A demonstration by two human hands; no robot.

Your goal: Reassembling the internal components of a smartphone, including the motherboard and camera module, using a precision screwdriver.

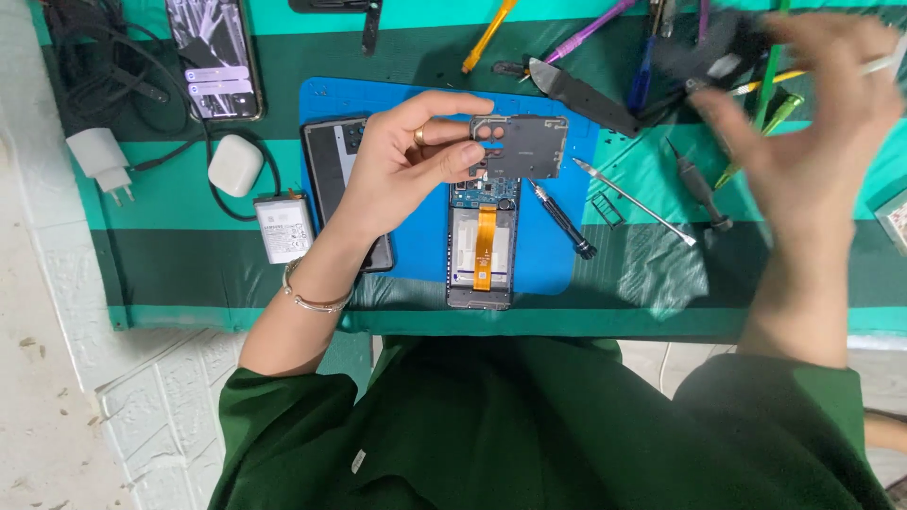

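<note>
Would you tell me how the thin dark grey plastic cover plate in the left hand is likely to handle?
The thin dark grey plastic cover plate is probably light: the left hand holds it by one edge. It looks flat and thin, with cut-out holes, so it may flex or crack if squeezed.

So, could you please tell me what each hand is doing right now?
Left hand: closed on the dark cover plate.
Right hand: blurred, fingers spread, grip cannot be told.

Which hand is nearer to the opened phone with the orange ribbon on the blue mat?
Left. The left hand holds a dark cover plate just above the opened phone; the right hand is blurred, far off beside the tools.
</note>
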